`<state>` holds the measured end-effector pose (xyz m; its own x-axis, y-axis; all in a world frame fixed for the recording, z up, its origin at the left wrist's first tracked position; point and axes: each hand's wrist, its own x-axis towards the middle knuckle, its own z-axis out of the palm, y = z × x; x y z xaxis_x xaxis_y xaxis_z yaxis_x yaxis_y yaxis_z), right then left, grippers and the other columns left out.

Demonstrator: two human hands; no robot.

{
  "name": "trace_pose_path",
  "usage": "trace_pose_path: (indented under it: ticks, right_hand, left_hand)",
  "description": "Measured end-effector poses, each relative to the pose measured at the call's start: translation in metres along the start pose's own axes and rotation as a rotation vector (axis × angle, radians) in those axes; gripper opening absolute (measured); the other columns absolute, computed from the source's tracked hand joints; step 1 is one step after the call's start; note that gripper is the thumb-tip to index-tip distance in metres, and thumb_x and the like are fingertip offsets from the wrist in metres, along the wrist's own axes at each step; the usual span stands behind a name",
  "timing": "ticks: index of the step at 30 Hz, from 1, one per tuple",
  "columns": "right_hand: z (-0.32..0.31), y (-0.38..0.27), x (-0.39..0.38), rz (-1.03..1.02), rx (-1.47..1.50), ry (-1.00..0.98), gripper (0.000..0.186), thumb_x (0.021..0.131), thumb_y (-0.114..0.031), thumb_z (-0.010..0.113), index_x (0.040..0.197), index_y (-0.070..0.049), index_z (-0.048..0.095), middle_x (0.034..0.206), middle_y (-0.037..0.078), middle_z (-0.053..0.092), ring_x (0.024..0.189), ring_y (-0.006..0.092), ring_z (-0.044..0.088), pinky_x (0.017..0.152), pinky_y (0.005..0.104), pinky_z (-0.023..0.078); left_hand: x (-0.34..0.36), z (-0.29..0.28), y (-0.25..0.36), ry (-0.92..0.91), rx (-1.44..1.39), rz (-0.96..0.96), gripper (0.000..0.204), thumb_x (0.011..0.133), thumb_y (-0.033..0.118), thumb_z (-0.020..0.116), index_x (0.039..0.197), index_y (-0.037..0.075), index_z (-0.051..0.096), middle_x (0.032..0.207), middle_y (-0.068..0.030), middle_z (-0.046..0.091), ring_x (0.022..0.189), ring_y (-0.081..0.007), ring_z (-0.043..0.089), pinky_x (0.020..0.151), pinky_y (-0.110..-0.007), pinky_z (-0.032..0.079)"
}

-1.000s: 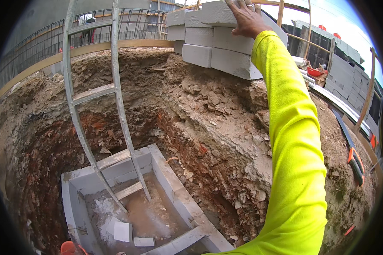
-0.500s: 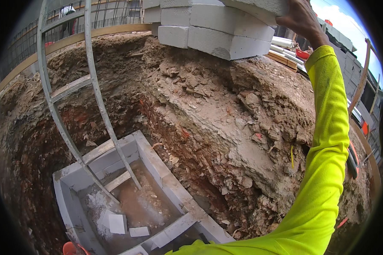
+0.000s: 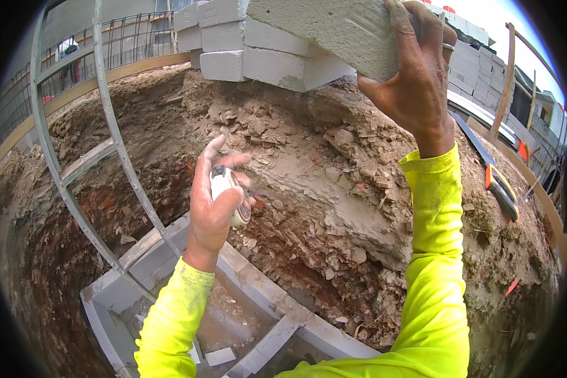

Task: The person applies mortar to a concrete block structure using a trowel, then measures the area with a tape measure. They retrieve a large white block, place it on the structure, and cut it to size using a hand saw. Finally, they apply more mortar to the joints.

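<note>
In my left hand sits a tape measure with a pale case, my thumb pressed on its side and some fingers stretched out past it. The hand is raised over the pit wall. My right hand grips the end of a light grey block, which is tilted above the dirt bank. Thumb and fingers close around its edge; the block's far end leaves the top of the picture. Behind it are stacked white blocks on top of the bank.
A metal ladder leans into the pit on the left. Low block walls frame the pit floor, with a loose block piece inside. On the right bank lies a handsaw with an orange and black handle. Rebar stands behind.
My left hand has come into view with the tape measure. My right hand and the block have moved left and lower. The view has shifted right, showing the handsaw.
</note>
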<state>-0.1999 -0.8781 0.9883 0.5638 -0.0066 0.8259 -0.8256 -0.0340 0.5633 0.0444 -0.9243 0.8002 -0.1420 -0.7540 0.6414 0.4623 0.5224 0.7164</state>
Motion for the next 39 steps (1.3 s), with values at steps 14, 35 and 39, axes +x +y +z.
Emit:
trace_pose_path:
  ticks: [14,35,39]
  right_hand:
    - [0.011,-0.048,-0.063,0.270,0.027,0.174,0.104,0.042,-0.023,0.088,0.137,-0.004,0.049,0.133,0.016,0.040,0.120,0.0361,0.034,0.100,0.0476,0.029]
    - [0.029,-0.095,-0.123,0.428,-0.027,0.318,0.049,0.087,-0.018,0.056,0.134,-0.003,0.054,0.128,0.012,0.048,0.119,0.0297,0.040,0.086,0.0428,0.033]
    - [0.025,-0.094,-0.091,0.468,0.082,0.278,0.051,0.087,-0.021,0.055,0.135,-0.004,0.052,0.131,0.013,0.045,0.119,0.0312,0.040,0.087,0.0455,0.032]
  left_hand:
    - [0.116,0.069,0.036,-0.227,-0.035,0.094,0.063,0.090,0.043,0.069,0.132,0.004,0.044,0.117,-0.0111,0.058,0.105,-0.0229,0.065,0.077,-0.036,0.062]
    - [0.080,0.095,0.011,0.067,-0.017,0.091,0.047,0.093,0.033,0.068,0.125,0.002,0.055,0.116,-0.0076,0.061,0.105,-0.0191,0.061,0.088,-0.034,0.053]
    - [0.091,0.089,0.022,0.104,0.093,0.152,0.038,0.094,0.028,0.066,0.119,0.001,0.058,0.112,-0.0086,0.064,0.098,-0.0180,0.063,0.082,-0.033,0.054]
